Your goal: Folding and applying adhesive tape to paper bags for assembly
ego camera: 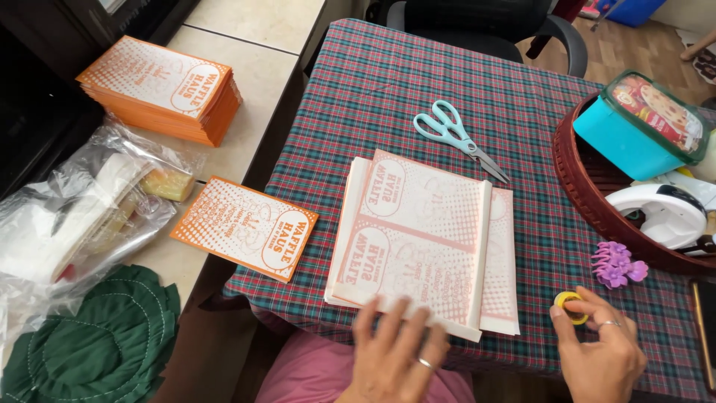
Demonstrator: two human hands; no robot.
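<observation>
Head view, looking down at my two hands. My left hand [395, 358] lies flat on the near edge of a stack of paper sheets [418, 239]. Its fingers [406, 317] are spread wide and press down; they grip nothing. The sheets are white with a faded orange print, and they sit in the middle of the table [522, 119], which has a checked cloth on it. I think the sheets are thin, light and bendy. They could slide on each other, so a flat palm keeps them steady. To lift one, I would pinch a corner or the near edge, softly, so it does not crease or tear.

My right hand [600, 354] is just beside the stack, on the right. Its fingers are close together and pinch a small yellow ring [570, 306] that rests on the cloth. The ring looks hard and tiny, easy to drop, so fingertips on its rim work best.

Blue scissors [456, 136] lie farther up the table, apart from the sheets. A purple hair clip [617, 265] sits near the ring. A dark red basket [597, 201] is at the right edge. One orange card [246, 227] lies to the left of the sheets, and a pile of orange cards [164, 89] is farther off.
</observation>
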